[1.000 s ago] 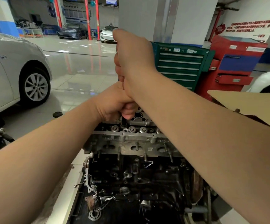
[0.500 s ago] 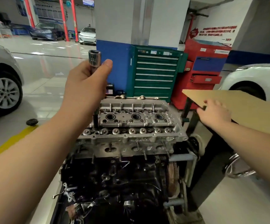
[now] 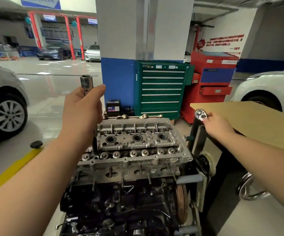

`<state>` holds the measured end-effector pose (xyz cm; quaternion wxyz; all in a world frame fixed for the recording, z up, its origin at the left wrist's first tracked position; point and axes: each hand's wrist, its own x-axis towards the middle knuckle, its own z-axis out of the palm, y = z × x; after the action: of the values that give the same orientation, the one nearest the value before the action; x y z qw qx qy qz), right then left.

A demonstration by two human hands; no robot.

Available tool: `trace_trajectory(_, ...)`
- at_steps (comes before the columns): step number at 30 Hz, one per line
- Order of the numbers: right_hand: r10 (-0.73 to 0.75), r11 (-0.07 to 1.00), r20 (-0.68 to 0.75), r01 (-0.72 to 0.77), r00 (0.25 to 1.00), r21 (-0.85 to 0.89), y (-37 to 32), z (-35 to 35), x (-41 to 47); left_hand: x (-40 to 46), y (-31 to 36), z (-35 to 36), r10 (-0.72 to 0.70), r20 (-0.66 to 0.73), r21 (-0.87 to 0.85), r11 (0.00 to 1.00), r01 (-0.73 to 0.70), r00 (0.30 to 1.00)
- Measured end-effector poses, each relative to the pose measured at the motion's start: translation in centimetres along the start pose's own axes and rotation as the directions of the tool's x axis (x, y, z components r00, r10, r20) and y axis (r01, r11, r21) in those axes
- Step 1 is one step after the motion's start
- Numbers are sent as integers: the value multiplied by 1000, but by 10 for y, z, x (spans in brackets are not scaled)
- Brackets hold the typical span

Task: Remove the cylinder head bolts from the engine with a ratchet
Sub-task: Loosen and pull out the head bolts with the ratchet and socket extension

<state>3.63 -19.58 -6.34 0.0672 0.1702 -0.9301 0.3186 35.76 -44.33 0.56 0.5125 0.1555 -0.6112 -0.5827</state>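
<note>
The engine stands in front of me with its bare aluminium cylinder head (image 3: 134, 147) on top. My left hand (image 3: 83, 109) grips a long extension bar (image 3: 95, 143) that stands upright in the head's near left corner. The bar's chrome socket end (image 3: 86, 82) sticks up above my fist. My right hand (image 3: 217, 126) holds a chrome ratchet (image 3: 200, 114) by its handle, head up, over the left edge of the cardboard-topped table (image 3: 256, 121). The handle is hidden in my palm.
A green tool cabinet (image 3: 161, 89) and a red tool cart (image 3: 212, 82) stand behind the engine, beside a blue and white pillar (image 3: 117, 79). A silver car (image 3: 1, 103) is parked left, a white car (image 3: 267, 89) right. A black battery (image 3: 113, 107) sits on the floor.
A second ago both hands were together on the tool over the head. My right hand has since gone to the table and lifted the ratchet. My left hand stays on the bar.
</note>
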Motion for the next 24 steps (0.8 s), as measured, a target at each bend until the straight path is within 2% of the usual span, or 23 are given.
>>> trace_trajectory(1,38,971,54,-49,998,234,-27,-8,-6,0,0,1,0,8,-3,1000,0,1000)
trace_trajectory(2,61,898,148,-119,987,424,-53,-17,-13,-1,0,1,-1,16,-13,1000,1,1000)
trace_trajectory(3,41,828,250,-172,967,533,-79,-28,-20,-1,0,1,-4,24,-26,1000,5,1000)
trace_trajectory(4,-14,798,341,-195,940,570,-103,-38,-28,-2,0,0,-9,35,-33,999,10,999)
trace_trajectory(7,-231,829,513,-109,827,548,-169,-63,-56,-4,1,-1,-18,67,-28,999,20,998)
trace_trajectory(10,-386,849,567,40,727,527,-226,-82,-85,-6,4,-3,-26,75,-16,1000,27,997)
trace_trajectory(13,-472,848,595,151,650,508,-271,-94,-110,-7,4,-6,-16,90,-19,1000,18,996)
trace_trajectory(18,-485,870,611,274,626,410,-312,-96,-135,-7,3,-8,7,81,-10,1000,-6,997)
trace_trajectory(24,-466,884,609,364,642,293,-323,-89,-139,-5,0,-10,15,124,-45,999,-10,992)
